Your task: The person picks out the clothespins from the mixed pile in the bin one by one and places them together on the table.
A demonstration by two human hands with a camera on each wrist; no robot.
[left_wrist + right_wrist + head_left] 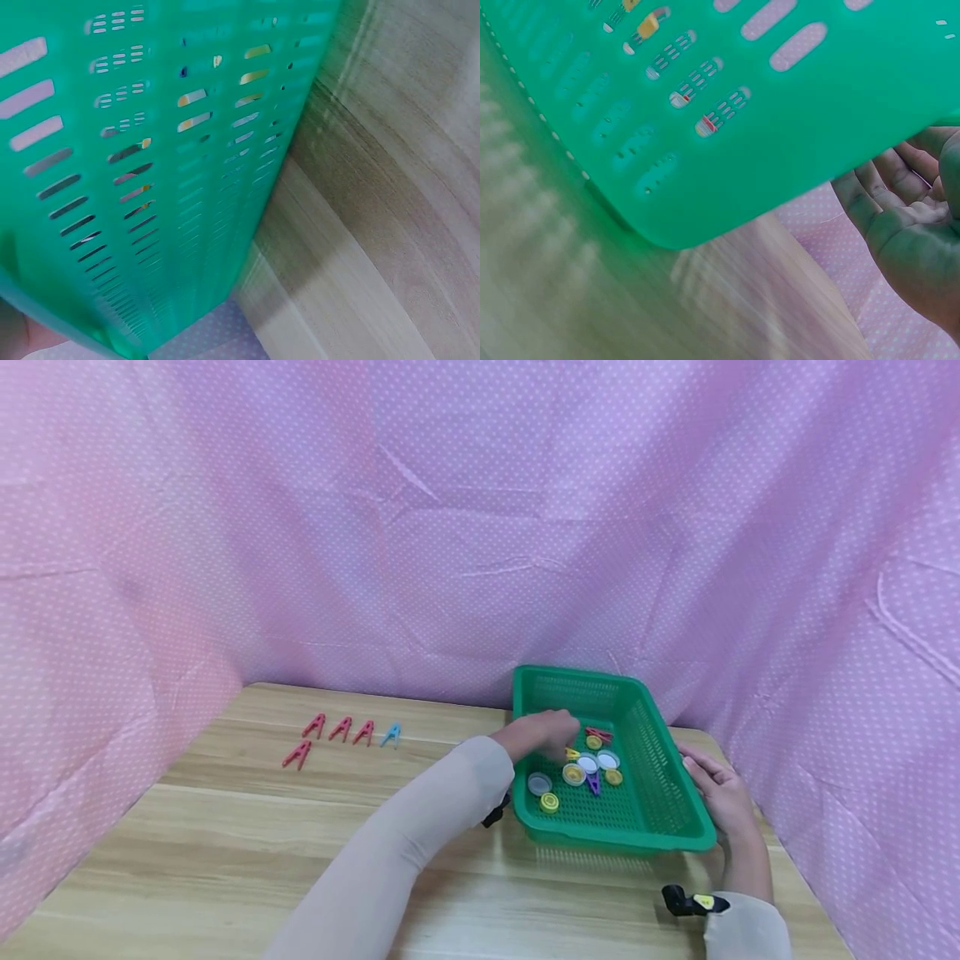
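Note:
A green plastic basket (633, 827) with slotted walls holds bottle caps, among them a yellow cap (549, 802), a grey cap (539, 784) and a white cap (608, 760). With them lie a purple clothespin (593, 784), a red clothespin (597, 735) and part of a yellow clothespin (572, 753). My left hand (551, 733) reaches over the basket's left rim, fingers pointing down near the yellow clothespin; its fingertips are hidden, so I cannot tell whether they pinch anything. My right hand (722, 797) grips the basket's right rim, its fingers (889, 180) bent under the edge.
On the left of the wooden table (247, 835) lie several red clothespins (341, 728) and one blue clothespin (392, 735). Pink-purple dotted cloth (450, 568) hangs behind the table and along both sides. The basket stands close to the back cloth.

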